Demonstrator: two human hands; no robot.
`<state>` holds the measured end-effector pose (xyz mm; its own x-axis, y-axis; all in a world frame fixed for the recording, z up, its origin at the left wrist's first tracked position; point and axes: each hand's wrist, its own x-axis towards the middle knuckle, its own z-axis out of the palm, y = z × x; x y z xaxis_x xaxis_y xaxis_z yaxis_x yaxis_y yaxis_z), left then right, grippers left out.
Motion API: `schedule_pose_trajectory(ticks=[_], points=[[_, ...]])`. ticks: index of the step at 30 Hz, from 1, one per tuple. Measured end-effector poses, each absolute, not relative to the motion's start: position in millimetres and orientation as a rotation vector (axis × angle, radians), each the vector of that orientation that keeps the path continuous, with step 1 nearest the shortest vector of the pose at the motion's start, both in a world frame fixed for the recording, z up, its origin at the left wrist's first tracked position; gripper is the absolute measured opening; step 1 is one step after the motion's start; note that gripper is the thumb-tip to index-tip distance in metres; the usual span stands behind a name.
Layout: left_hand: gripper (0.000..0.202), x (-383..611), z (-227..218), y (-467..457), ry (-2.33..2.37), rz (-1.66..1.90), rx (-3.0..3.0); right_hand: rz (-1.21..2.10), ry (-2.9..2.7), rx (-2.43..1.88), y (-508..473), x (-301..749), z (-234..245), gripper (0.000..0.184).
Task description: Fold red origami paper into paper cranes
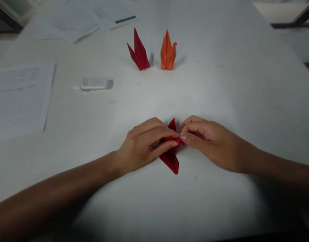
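A red folded-paper crane (171,162) is held low over the white table between both hands, one pointed flap toward me and another away. My left hand (146,141) pinches its middle between thumb and fingers, covering part of the body. On the crane's right end, the thumb and fingertips of my right hand (207,141) are closed on a small tip of the paper. The fingers hide the exact fold there. Farther off stand a second red paper crane (140,55) and an orange paper crane (167,53), side by side and apart from my hands.
To the left lies a white tube-shaped item (95,83) with print on it. Printed sheets (20,97) rest at the left edge, and more papers (76,20) overlap at the far left. All lie on the white table (232,84).
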<state>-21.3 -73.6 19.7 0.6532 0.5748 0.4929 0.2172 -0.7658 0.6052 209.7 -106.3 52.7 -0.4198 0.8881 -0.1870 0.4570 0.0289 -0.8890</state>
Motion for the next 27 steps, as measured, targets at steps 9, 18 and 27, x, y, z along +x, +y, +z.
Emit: schedule_pose_trajectory(ticks=[9,18,27], points=[[0.009,-20,24,-73,0.744,0.879,2.288,0.834,-2.094,-1.251,-116,204,41,0.013],[0.009,-20,26,-73,0.815,0.818,2.224,0.708,-2.018,-1.193,-117,203,40,0.007],[0.008,-18,26,-72,0.697,0.910,2.204,0.377,-2.091,-1.126,-122,201,40,0.007]])
